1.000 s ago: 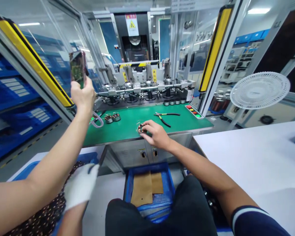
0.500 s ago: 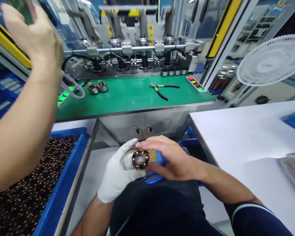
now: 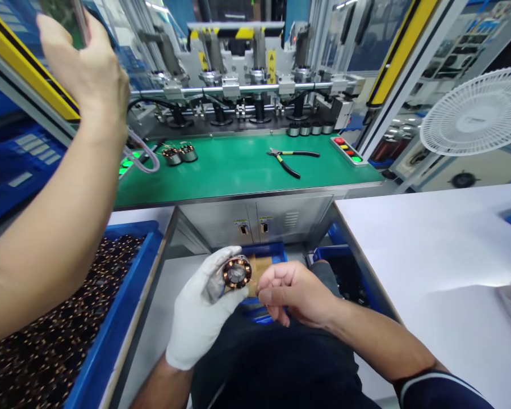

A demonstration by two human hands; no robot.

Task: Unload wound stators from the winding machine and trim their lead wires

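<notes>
My left hand [image 3: 191,318], in a white glove, is wrapped around a motor stator [image 3: 227,275] above my lap. The stator's ring of copper windings faces up toward me, and clear plastic-like material shows at its side and through its middle. Just to the right, apart from the stator, is my bare right hand [image 3: 302,295]. Its fingers are curled with thumb and forefinger pinched together; whatever they hold, if anything, is too small to make out. Below the hands are a blue crate [image 3: 278,250] and brown cardboard [image 3: 262,266].
Cutting pliers [image 3: 297,153] and two wound stators [image 3: 188,153] lie on the green bench [image 3: 221,173] before a machine [image 3: 255,85]. Left is a blue tray [image 3: 106,335] of copper-wound parts. Another person's arm [image 3: 89,147] reaches in, holding a phone-like object. A fan [image 3: 472,116] stands right.
My right hand has come off the stator and drawn back slightly, its fingers now curled. My left hand keeps the stator, tilted a little more. The view has shifted slightly left.
</notes>
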